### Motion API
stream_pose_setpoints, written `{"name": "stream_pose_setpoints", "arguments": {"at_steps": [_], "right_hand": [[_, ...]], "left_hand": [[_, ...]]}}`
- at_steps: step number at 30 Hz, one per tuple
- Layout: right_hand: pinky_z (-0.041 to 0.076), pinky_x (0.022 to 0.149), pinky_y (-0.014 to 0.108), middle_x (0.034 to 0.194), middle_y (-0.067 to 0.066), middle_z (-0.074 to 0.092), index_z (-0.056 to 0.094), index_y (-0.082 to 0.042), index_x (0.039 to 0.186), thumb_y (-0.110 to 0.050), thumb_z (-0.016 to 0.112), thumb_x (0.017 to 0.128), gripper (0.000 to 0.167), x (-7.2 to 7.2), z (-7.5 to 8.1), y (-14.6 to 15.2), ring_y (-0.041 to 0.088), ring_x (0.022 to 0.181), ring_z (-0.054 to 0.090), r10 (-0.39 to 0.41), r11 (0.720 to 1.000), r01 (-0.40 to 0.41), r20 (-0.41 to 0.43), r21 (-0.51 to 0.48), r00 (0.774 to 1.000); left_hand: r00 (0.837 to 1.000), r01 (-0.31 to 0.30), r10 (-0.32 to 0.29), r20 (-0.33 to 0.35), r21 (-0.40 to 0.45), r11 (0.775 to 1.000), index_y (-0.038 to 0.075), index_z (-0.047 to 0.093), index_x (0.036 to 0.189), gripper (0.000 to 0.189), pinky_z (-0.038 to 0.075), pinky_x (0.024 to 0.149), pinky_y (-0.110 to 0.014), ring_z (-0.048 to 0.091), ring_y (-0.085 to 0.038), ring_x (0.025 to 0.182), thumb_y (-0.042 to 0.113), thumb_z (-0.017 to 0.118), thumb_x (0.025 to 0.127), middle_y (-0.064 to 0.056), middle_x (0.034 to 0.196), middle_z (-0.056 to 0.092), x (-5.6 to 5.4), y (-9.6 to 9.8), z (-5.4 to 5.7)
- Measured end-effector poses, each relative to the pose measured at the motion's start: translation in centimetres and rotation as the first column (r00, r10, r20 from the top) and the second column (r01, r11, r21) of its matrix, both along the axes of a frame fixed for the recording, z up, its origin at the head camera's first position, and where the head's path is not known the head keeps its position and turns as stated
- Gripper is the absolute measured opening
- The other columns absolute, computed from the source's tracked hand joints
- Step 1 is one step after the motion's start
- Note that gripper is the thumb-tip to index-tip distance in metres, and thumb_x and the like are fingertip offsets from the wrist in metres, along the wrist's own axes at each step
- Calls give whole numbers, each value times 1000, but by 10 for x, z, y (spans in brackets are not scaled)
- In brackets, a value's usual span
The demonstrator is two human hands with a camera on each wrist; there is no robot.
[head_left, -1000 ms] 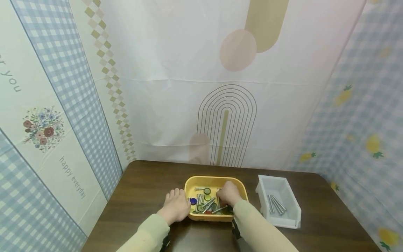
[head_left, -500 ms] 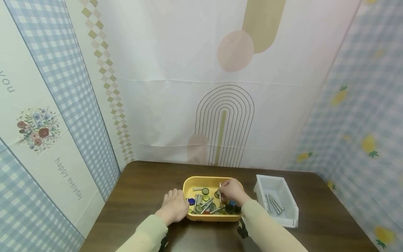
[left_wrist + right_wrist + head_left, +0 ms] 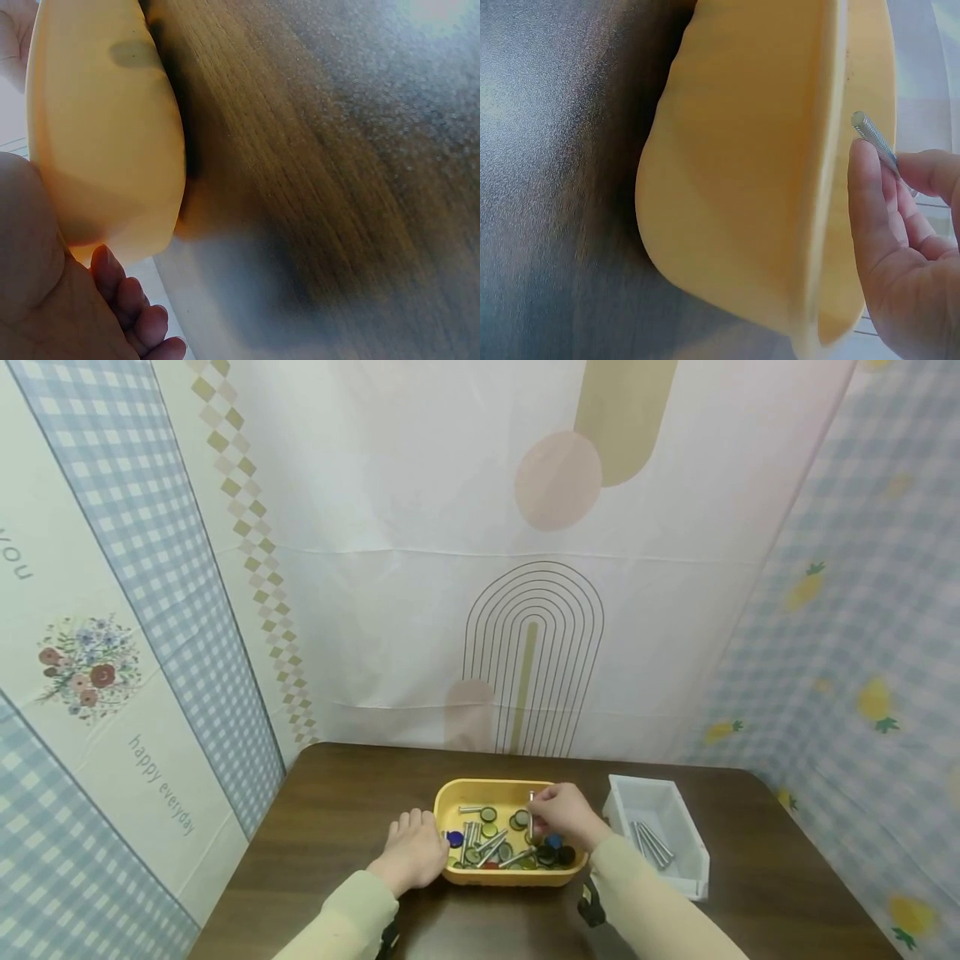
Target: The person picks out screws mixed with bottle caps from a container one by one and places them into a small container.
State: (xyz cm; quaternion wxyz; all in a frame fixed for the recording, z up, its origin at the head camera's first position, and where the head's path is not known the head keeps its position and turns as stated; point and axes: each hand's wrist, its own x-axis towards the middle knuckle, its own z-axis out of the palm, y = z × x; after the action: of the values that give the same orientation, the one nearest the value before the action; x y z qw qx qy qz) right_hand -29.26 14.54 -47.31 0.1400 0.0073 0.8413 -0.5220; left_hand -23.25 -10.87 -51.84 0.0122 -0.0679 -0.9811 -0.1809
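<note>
My right hand (image 3: 567, 816) is over the right part of a yellow plastic tub (image 3: 513, 878), pinching a metal bolt (image 3: 877, 142) between thumb and fingertips. In the right wrist view the bolt's threaded end sticks out past the fingers. My left hand (image 3: 415, 850) lies against the tub's left end, its fingers extended; the left wrist view shows those fingers (image 3: 129, 292) beside the tub wall. Inside the tub are several loose bolts (image 3: 492, 846) and several bottle caps, among them a blue cap (image 3: 455, 839) and a yellow-green cap (image 3: 490, 830).
A white open-front bin (image 3: 693, 860) stands right of the tub, with several bolts (image 3: 652, 845) lying in it. Both containers stand on a dark wooden table (image 3: 360, 785). Behind it hangs a patterned cloth (image 3: 390, 635).
My right hand has risen from among the tub's contents and shifted slightly right, with the bolt pinched in it. My left hand stays at the tub's left end.
</note>
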Motion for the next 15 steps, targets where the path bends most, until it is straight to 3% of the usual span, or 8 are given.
{"name": "stream_pose_setpoints", "arguments": {"at_steps": [7,15], "right_hand": [[56,66,35,85,15,65,65,8,97,-10,63,90,20,-2,-1,8,20,67,64,12,1000,-12,-14,0,1000],[56,70,38,90,17,64,65,9,101,-12,65,90,24,-5,7,29,20,72,65,-11,997,9,-29,-73,1000]], "left_hand": [[1000,6,-6,12,6,1000,-1,47,95,28,32,80,-48,36,-30,84,26,53,92,-11,87,38,2,-1,5],[1000,10,-10,16,0,1000,-1,47,95,29,32,80,-48,37,-30,84,27,54,92,-11,87,38,4,0,8]]}}
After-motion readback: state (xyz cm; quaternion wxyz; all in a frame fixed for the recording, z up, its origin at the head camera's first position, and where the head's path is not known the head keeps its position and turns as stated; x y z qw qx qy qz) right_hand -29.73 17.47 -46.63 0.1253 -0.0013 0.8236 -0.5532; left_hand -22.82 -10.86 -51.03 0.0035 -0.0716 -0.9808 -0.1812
